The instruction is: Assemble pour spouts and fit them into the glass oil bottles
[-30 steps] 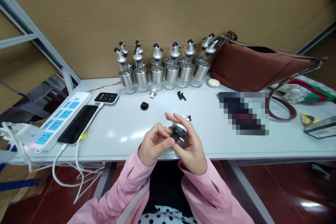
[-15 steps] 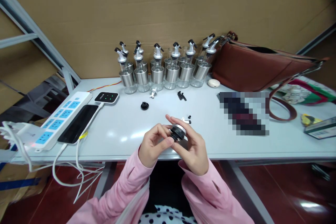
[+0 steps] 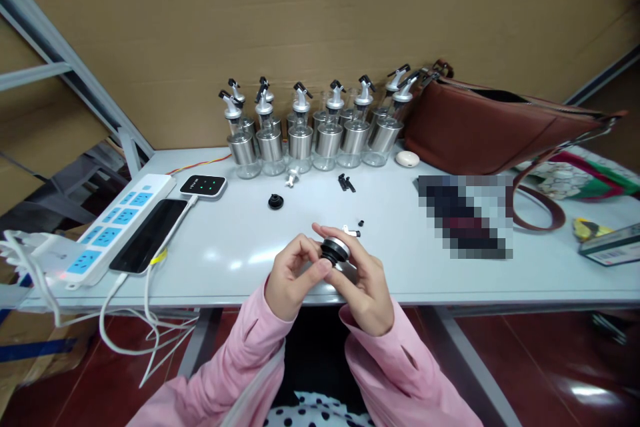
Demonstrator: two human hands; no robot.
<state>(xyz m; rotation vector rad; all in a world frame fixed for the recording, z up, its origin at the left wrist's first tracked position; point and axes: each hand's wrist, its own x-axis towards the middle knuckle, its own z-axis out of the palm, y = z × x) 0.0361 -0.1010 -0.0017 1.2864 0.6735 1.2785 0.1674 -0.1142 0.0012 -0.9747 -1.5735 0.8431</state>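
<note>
A small bottle [image 3: 339, 259] with a steel sleeve sits in the right hand [image 3: 364, 283], just above the near edge of the white table [image 3: 240, 260], tilted so its mouth faces the left hand [image 3: 293, 277]. The right fingers wrap its body, probably to steady it. The left thumb and forefinger pinch a black stopper [image 3: 330, 251] at the mouth, a grip that suits pressing or twisting it. Just beyond lie a small white spout piece [image 3: 350, 232] and a black bit [image 3: 361, 222], within easy reach. Farther back rest another black stopper [image 3: 275, 201], 2 black clips [image 3: 346, 183] and a white spout [image 3: 291, 177], in front of a row of finished pourer bottles [image 3: 310, 130]. To the left lie a phone [image 3: 149, 235] and power strip [image 3: 117, 227]; a brown bag [image 3: 500, 127] stands right. No writing is readable.
</note>
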